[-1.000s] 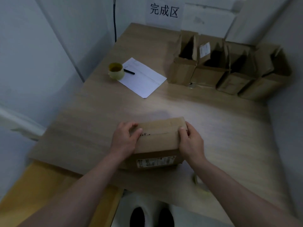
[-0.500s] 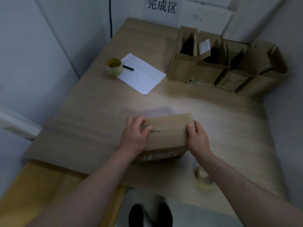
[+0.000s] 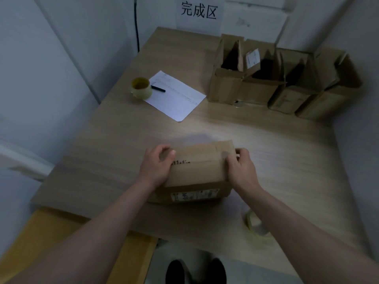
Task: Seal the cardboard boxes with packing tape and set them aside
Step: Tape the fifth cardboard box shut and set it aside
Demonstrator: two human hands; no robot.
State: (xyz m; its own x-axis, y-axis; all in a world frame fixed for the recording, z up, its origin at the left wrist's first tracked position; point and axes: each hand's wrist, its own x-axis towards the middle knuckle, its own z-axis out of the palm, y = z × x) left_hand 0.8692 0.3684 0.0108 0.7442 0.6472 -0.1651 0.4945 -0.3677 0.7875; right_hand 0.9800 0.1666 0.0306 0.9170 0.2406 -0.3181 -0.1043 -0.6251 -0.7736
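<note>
A closed cardboard box [image 3: 196,171] with a white label on its front face sits near the front of the wooden table [image 3: 114,140]. My left hand [image 3: 156,166] grips its left end, thumb on the top flap. My right hand [image 3: 242,168] grips its right end, fingers curled over the edge. A clear roll of packing tape [image 3: 255,224] lies on the table by my right forearm. Several open cardboard boxes [image 3: 281,78] stand in a row at the back right.
A second yellowish tape roll [image 3: 141,88], a black pen [image 3: 158,88] and a white sheet of paper [image 3: 176,97] lie at the back left. Walls close in on the left, back and right. A sign with characters [image 3: 199,11] hangs on the back wall.
Both hands have kept their hold on the box ends while the box shifted slightly away from me. My right fingers have curled further over the right edge.
</note>
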